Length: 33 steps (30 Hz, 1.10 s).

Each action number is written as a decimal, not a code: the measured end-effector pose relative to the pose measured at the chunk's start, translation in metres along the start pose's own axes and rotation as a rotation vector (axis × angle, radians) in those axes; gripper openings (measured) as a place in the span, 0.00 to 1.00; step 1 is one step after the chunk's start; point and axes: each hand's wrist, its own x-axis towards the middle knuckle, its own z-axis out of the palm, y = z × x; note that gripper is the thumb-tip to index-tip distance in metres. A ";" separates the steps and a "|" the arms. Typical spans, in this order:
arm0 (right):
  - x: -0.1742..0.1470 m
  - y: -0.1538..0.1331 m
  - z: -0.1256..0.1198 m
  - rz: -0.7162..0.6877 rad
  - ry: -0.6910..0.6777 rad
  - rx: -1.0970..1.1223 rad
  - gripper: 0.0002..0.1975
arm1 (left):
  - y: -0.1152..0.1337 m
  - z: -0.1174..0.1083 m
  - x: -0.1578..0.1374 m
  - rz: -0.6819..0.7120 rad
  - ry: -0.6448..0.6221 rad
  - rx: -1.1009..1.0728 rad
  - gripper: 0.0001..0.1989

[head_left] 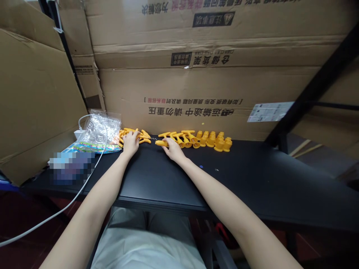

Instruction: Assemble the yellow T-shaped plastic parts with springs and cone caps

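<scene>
My left hand [131, 144] is over a pile of yellow branched plastic pieces [145, 141] at the table's back edge, fingers curled down onto one of them. In my right hand [174, 150], a rounded yellow plastic piece [160, 143] is pinched between thumb and fingers. Small metal springs [153, 139] lie between the two hands. Just beyond my right hand, several yellow pieces with handles and round cup ends [187, 139] lie in a row. Farther right stand several stepped yellow plastic caps [223, 144], grouped closely together.
A black tabletop [238, 175] carries everything. Tall cardboard [179, 86] walls the back, and another cardboard panel [36, 101] the left. Clear plastic bags [98, 129] and a white cable [97, 164] lie at left. A black slanted frame bar [314, 89] rises at right.
</scene>
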 end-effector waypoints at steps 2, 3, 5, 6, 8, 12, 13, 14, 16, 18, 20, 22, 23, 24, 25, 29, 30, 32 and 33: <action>0.001 0.001 0.001 -0.012 0.031 0.022 0.13 | 0.001 0.002 0.000 0.019 0.016 -0.007 0.15; 0.001 0.001 0.001 -0.018 0.042 0.030 0.13 | 0.000 0.003 0.000 0.027 0.028 -0.011 0.15; 0.002 0.002 0.001 -0.024 0.060 0.034 0.13 | -0.001 0.004 -0.001 0.037 0.048 -0.018 0.14; 0.002 0.002 0.001 -0.025 0.070 0.033 0.13 | -0.002 0.005 -0.001 0.039 0.054 -0.018 0.14; 0.003 0.003 0.000 -0.024 0.089 0.030 0.13 | -0.004 0.006 -0.001 0.033 0.058 -0.018 0.14; 0.002 0.006 -0.001 0.006 0.099 0.012 0.13 | -0.006 0.007 -0.001 0.017 0.058 -0.030 0.14; 0.002 0.006 -0.001 0.018 0.097 0.006 0.13 | -0.006 0.007 -0.001 0.018 0.062 -0.034 0.14; 0.002 0.006 -0.001 0.026 0.095 0.002 0.13 | -0.006 0.007 -0.001 0.022 0.067 -0.039 0.14; 0.002 0.006 -0.002 0.030 0.095 -0.002 0.13 | -0.006 0.008 -0.001 0.038 0.079 -0.050 0.14; 0.002 0.005 -0.002 0.025 0.100 -0.002 0.13 | -0.004 0.008 -0.001 0.064 0.082 -0.062 0.14; 0.002 0.004 -0.002 0.014 0.108 -0.002 0.13 | -0.003 0.009 -0.001 0.086 0.079 -0.070 0.14; 0.002 0.004 -0.003 0.003 0.116 -0.007 0.13 | -0.001 0.009 -0.001 0.096 0.079 -0.073 0.14; 0.002 0.004 -0.004 0.001 0.119 -0.013 0.13 | 0.000 0.009 -0.002 0.098 0.080 -0.074 0.14; 0.002 0.005 -0.004 0.003 0.122 -0.021 0.13 | 0.000 0.009 -0.002 0.099 0.083 -0.076 0.14; 0.002 0.005 -0.005 0.011 0.127 -0.031 0.13 | 0.000 0.009 -0.002 0.098 0.086 -0.078 0.14; 0.002 0.007 -0.007 0.018 0.135 -0.059 0.14 | -0.001 0.010 -0.002 0.085 0.101 -0.089 0.14; 0.002 0.006 -0.007 0.001 0.134 -0.059 0.14 | -0.001 0.010 -0.002 0.084 0.104 -0.092 0.14; 0.002 0.003 -0.008 -0.051 0.134 -0.053 0.13 | 0.001 0.010 -0.002 0.097 0.108 -0.100 0.14; 0.003 0.001 -0.008 -0.081 0.135 -0.049 0.13 | 0.002 0.009 -0.002 0.116 0.105 -0.108 0.14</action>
